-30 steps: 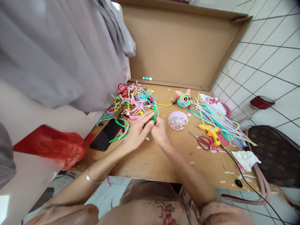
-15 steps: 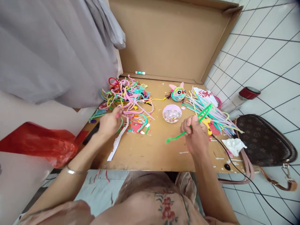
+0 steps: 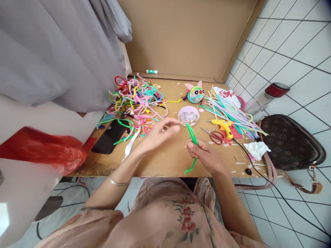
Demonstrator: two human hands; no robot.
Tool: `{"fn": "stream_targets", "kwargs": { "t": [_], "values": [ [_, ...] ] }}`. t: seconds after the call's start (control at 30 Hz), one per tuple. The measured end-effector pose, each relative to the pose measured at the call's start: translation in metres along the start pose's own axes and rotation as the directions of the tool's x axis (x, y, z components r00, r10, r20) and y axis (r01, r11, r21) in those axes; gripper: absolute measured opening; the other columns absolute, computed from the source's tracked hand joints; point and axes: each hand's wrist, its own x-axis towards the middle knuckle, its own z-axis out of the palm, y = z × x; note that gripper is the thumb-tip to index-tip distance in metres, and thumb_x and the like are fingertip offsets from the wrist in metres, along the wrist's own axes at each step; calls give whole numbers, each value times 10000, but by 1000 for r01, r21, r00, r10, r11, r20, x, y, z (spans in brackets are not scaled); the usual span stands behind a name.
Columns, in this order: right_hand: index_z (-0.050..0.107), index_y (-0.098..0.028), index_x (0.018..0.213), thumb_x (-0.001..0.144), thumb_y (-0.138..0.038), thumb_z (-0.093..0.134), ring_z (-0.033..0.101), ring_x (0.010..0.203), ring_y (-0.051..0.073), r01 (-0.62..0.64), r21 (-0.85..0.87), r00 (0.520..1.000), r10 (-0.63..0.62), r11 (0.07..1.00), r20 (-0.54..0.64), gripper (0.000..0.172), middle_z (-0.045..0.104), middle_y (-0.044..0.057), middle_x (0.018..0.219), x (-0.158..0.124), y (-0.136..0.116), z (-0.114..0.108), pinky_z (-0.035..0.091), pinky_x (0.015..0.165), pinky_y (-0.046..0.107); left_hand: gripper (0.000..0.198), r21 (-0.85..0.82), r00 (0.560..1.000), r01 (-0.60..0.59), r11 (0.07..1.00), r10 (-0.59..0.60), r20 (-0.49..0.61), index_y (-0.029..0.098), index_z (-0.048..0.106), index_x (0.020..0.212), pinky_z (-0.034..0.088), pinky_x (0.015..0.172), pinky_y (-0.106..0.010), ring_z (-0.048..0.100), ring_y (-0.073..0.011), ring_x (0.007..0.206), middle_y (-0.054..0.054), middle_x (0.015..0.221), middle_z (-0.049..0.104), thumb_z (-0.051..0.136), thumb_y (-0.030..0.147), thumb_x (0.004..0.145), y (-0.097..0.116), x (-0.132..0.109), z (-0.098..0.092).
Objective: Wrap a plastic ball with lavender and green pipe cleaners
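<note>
A bent green pipe cleaner [image 3: 192,134] is gripped in my right hand [image 3: 203,153], its folded end pointing up and a loose end hanging below the fist. My left hand [image 3: 164,132] reaches in from the left with fingers stretched and apart, near the pipe cleaner but not touching it; I see nothing in it. Just beyond both hands sits a clear ball with a lilac upper part [image 3: 188,115] and small colourful bits inside. Behind it stands a decorated ball with pink ears, googly eyes and a red nose [image 3: 196,93].
A tangled heap of pipe cleaners [image 3: 139,98] lies left, beside a black phone [image 3: 108,137]. On the right are straight pipe cleaners [image 3: 232,110], a yellow glue gun [image 3: 222,125] with a cord, red-handled scissors [image 3: 216,137] and a brown bag [image 3: 289,144]. A cardboard wall [image 3: 191,41] rises behind.
My left hand has moved right, from the tangled heap to near my right hand. My right hand has come lower and left, turning the green pipe cleaner steeper. The scissors are now uncovered.
</note>
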Motion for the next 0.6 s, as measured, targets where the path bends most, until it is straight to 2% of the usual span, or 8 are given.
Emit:
{"fn": "stream_targets", "kwargs": {
  "t": [0.07,0.1,0.2,0.27,0.33,0.43,0.5,0.6],
  "values": [
    [609,-192,786,824,-599,633,285,495,87,-27,-3,999,28,1000,41,409,351,-81,538,-1,3,1,236,486,251,262,-168,970,61,984,-18,243,203,706,866,469,652,-262,595,-153,681,-25,735,668,715,457,803,4,1,21],
    [613,-191,786,818,-602,639,294,497,88,-33,-11,999,34,999,36,413,361,-79,539,-2,5,0,242,487,249,307,-216,951,82,973,-11,310,187,685,752,447,615,-253,566,-140,624,-15,641,625,694,486,819,4,2,29],
    [646,-189,810,819,-602,635,348,511,98,-15,-41,996,11,999,-88,413,415,-65,543,-7,9,-5,273,505,255,389,-344,984,80,936,-20,175,173,630,633,389,557,-223,493,-100,564,13,580,559,759,523,746,-9,9,39],
    [668,-190,806,827,-590,631,378,518,105,7,-57,980,-18,998,-198,402,438,-59,529,-11,14,-9,296,532,261,371,-506,991,137,852,-120,67,173,642,698,377,526,-205,503,-89,555,17,595,572,794,512,707,-21,15,41],
    [675,-191,771,815,-580,646,388,507,107,7,-39,959,-18,999,-284,393,428,-61,493,-13,20,-12,306,546,267,347,-675,965,181,715,-261,-18,176,609,708,358,480,-183,503,-70,518,32,596,569,812,457,702,-31,19,41],
    [673,-193,743,780,-586,679,359,469,104,-13,27,925,23,1000,-380,395,384,-73,456,-13,30,-14,289,522,269,318,-798,891,222,561,-449,-68,165,564,699,358,449,-157,482,-37,464,32,636,609,780,386,774,-37,23,38],
    [673,-192,734,762,-601,690,303,449,92,-31,43,905,46,999,-423,410,351,-81,456,-13,35,-14,251,492,264,330,-828,855,225,514,-511,-85,161,542,682,355,434,-146,458,-25,431,33,611,608,749,379,818,-38,25,34],
    [676,-186,718,747,-617,699,245,458,81,-51,15,888,53,999,-456,432,312,-85,474,-14,38,-15,214,481,260,337,-845,844,190,499,-523,-119,154,544,671,354,420,-139,450,-21,410,32,576,601,733,375,841,-39,26,25]
  ]
}}
